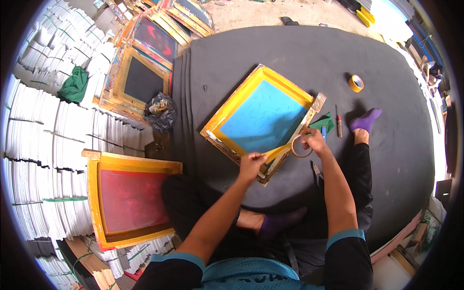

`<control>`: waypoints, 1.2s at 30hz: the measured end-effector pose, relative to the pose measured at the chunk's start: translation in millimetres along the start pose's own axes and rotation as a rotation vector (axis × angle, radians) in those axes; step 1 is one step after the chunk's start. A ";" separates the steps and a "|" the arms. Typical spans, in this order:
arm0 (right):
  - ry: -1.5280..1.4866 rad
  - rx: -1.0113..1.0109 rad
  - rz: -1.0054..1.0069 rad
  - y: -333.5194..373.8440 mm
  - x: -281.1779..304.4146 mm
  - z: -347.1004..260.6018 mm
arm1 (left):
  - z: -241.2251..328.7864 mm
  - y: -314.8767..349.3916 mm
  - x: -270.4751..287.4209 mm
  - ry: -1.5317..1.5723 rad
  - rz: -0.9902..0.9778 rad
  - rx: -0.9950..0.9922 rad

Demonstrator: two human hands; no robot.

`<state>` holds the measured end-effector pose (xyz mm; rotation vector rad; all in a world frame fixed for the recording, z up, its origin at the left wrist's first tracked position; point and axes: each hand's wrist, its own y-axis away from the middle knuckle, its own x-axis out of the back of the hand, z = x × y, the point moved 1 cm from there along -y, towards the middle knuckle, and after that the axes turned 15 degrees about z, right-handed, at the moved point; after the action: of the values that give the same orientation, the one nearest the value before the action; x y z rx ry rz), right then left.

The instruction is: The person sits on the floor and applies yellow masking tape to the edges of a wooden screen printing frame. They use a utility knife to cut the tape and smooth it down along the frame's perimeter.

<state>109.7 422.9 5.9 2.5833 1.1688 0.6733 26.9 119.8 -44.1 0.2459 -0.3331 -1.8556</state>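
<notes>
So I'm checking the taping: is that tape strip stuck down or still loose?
Partly loose: the yellow tape strip spans between left hand and the tape roll in the right hand.

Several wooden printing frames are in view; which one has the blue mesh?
The yellow-taped frame on the dark mat, directly before both hands. The frame at lower left has red mesh; the one at upper left has black.

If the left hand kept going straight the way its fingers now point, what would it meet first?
The left hand points up and right along the frame's near edge. It would likely first meet the strip of yellow tape it pinches, then the tape roll in the right hand. Depth is hard to judge.
</notes>
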 end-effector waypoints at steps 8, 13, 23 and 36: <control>0.117 0.142 -0.179 103.3 -56.1 19.9 | 79.8 -75.8 71.6 -0.583 -0.263 -0.163; 0.138 0.246 -0.053 130.9 -96.9 46.8 | 69.7 -101.8 95.8 -0.718 -0.444 -0.142; 0.084 0.279 -0.163 103.5 -86.9 68.8 | 62.2 -91.3 93.2 -0.683 -0.470 -0.161; 0.288 0.366 -0.254 80.3 -32.0 39.9 | 24.7 9.1 66.3 -0.707 -0.090 -0.202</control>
<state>163.2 345.3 -8.1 2.6053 1.8280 0.8615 6.7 56.6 -17.8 -0.5574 -0.6144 -2.0022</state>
